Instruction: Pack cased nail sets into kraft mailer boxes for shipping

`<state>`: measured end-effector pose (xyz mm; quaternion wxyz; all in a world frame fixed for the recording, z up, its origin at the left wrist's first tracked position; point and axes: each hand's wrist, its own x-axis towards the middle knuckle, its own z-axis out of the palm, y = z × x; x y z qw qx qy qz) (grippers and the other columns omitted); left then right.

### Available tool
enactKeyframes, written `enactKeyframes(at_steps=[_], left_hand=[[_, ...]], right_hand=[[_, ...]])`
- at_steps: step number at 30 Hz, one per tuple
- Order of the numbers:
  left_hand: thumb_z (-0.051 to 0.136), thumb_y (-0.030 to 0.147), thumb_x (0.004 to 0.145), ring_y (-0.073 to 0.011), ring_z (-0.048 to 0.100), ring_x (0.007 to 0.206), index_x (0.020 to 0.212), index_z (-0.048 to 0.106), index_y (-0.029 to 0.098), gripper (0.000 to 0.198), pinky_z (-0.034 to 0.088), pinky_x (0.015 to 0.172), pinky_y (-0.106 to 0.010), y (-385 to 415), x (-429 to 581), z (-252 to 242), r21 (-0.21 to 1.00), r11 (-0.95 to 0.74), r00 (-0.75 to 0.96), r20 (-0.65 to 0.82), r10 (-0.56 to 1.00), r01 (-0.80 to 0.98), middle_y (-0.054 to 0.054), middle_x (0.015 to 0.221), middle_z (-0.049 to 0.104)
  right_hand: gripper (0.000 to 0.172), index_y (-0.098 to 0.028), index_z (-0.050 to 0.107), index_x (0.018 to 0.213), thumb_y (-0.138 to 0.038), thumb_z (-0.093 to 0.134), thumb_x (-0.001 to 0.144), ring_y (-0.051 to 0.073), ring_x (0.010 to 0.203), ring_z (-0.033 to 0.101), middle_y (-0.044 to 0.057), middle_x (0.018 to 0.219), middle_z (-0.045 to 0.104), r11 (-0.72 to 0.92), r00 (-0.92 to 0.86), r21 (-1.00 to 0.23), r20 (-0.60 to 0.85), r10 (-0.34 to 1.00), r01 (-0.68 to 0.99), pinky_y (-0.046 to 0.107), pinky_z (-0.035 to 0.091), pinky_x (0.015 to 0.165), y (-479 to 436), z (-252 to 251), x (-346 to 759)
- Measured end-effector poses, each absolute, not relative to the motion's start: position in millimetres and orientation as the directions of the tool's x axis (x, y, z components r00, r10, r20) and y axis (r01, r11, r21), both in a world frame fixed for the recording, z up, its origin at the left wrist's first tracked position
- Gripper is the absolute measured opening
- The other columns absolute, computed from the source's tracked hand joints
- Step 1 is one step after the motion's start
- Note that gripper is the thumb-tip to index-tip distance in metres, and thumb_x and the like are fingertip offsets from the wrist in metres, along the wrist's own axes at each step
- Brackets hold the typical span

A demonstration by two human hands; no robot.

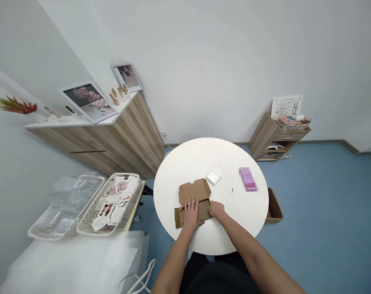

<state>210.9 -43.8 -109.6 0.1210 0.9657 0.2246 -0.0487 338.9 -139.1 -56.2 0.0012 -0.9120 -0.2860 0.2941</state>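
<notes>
A brown cardboard box (pixel 194 191), partly unfolded with its lid flap raised toward the far side, lies on the round white table (pixel 234 228). My left hand (pixel 191 213) presses flat on the box's inner panel, fingers stretched out. At the box's right side wall my right hand (pixel 216 208) is closed, its fingers curled round the cardboard edge; the fingertips are hidden. Just beyond the box rests a small white square packet (pixel 213 177), which neither hand touches.
A blurred-out purple object (pixel 247 179) lies at the table's right. An open brown carton (pixel 274 207) stands on the floor beside the table. To the left are a basket of printed cards (pixel 112 204), a basket of clear plastic packaging (pixel 63 208) and a wooden cabinet (pixel 136 139).
</notes>
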Motion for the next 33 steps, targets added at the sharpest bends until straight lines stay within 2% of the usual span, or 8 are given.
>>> enactKeyframes(at_steps=[5,8,11,18,22,25,29,33], left_hand=[[0.079,0.045,0.054,-0.0390,0.010,0.145,0.152,0.013,0.015,0.121,0.011,0.115,-0.059,-42,211,-109,0.223,-0.880,0.908,-0.128,0.400,0.419,-0.019,0.158,0.014],[0.077,0.045,0.056,-0.0393,0.010,0.145,0.151,0.015,0.010,0.118,0.011,0.116,-0.058,-40,212,-110,0.240,-0.875,0.906,-0.161,0.391,0.421,-0.022,0.157,0.016],[0.075,0.047,0.056,-0.0395,0.010,0.145,0.150,0.014,0.008,0.119,0.012,0.116,-0.057,-36,212,-110,0.265,-0.877,0.913,-0.184,0.363,0.402,-0.024,0.156,0.016],[0.061,0.052,0.073,-0.0336,0.015,0.145,0.150,0.016,0.014,0.097,0.015,0.116,-0.055,-25,193,-97,0.378,-0.865,0.943,-0.084,0.323,0.330,-0.018,0.157,0.020],[0.044,0.037,0.088,-0.0299,0.014,0.146,0.150,0.018,0.015,0.071,0.015,0.116,-0.055,-22,169,-94,0.393,-0.757,0.789,0.113,0.604,0.522,-0.016,0.156,0.025],[0.040,0.037,0.090,-0.0321,0.028,0.140,0.148,0.023,0.013,0.065,0.028,0.111,-0.055,-22,147,-105,0.465,-0.582,0.593,0.141,0.793,0.667,-0.018,0.148,0.036],[0.042,0.039,0.090,-0.0336,0.046,0.122,0.118,0.059,0.016,0.041,0.043,0.098,-0.051,-28,127,-116,0.482,-0.459,0.481,0.086,0.872,0.746,-0.016,0.127,0.052],[0.039,0.034,0.092,-0.0306,0.050,0.110,0.092,0.067,0.018,0.033,0.046,0.091,-0.047,-30,122,-109,0.456,-0.501,0.525,0.084,0.847,0.735,-0.014,0.114,0.057]], right_hand=[[0.069,-0.014,0.044,0.134,-0.047,0.060,0.076,0.034,0.126,0.043,0.020,0.139,0.046,-0.680,0.605,-0.230,-0.320,0.729,0.697,0.045,0.042,0.096,-133,-39,326],[0.107,-0.019,0.026,0.148,-0.052,0.076,0.058,0.039,0.141,0.018,0.018,0.154,0.025,-0.513,0.397,-0.250,-0.394,0.829,0.821,0.059,0.025,0.108,-129,-46,319],[0.129,-0.024,0.010,0.153,-0.045,0.085,0.049,0.039,0.144,0.003,0.014,0.160,0.011,-0.505,0.354,-0.199,-0.503,0.789,0.840,0.066,0.020,0.108,-126,-60,316],[0.134,-0.025,0.010,0.153,-0.024,0.089,0.045,0.036,0.146,0.002,0.013,0.160,0.010,-0.529,0.367,-0.203,-0.519,0.772,0.824,0.055,0.034,0.107,-121,-71,318],[0.136,-0.025,0.011,0.153,-0.022,0.091,0.042,0.038,0.146,0.003,0.014,0.160,0.010,-0.534,0.371,-0.217,-0.512,0.775,0.817,0.054,0.032,0.110,-121,-72,318],[0.139,-0.026,0.011,0.153,-0.021,0.091,0.040,0.038,0.146,0.003,0.014,0.160,0.010,-0.533,0.376,-0.221,-0.498,0.782,0.817,0.053,0.032,0.110,-122,-75,318],[0.139,-0.027,0.010,0.153,-0.020,0.091,0.040,0.038,0.146,0.001,0.013,0.160,0.007,-0.539,0.378,-0.242,-0.491,0.785,0.807,0.053,0.032,0.111,-123,-78,319],[0.139,-0.025,0.009,0.153,-0.020,0.091,0.041,0.038,0.146,0.000,0.013,0.160,0.007,-0.532,0.370,-0.247,-0.489,0.790,0.810,0.053,0.032,0.111,-126,-77,320]])
